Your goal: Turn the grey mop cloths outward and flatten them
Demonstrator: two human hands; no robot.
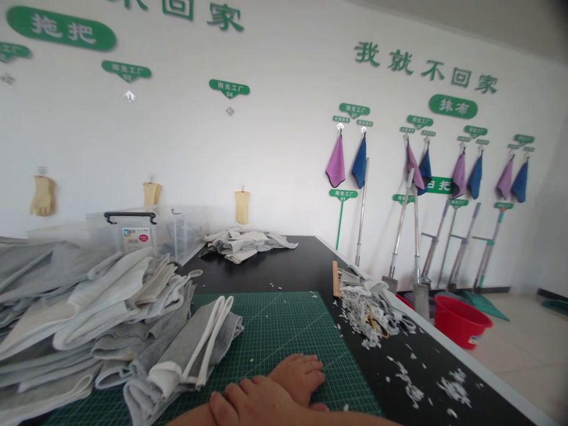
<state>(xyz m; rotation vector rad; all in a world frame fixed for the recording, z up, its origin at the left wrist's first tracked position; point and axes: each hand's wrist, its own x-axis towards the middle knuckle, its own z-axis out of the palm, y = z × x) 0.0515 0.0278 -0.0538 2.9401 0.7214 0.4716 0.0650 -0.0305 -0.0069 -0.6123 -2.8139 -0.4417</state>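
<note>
My forearms cross at the bottom edge over a green cutting mat (284,331). My left hand (299,377) rests palm down on the mat, its fingers slightly bent and apart, holding nothing. Across my left wrist lies my right hand (255,402), its fingers curled over the forearm. Left of the hands, a folded grey and white cloth piece (190,349) lies on the mat, touching neither hand. Beside it rises a large heap of grey and white cloth pieces (102,296).
White and grey scraps (370,307) and a wooden strip (336,279) lie on the black table (306,260). More cloth (248,242) sits at its far end near a clear plastic box (181,234). A red bucket (461,322) stands on the floor at right.
</note>
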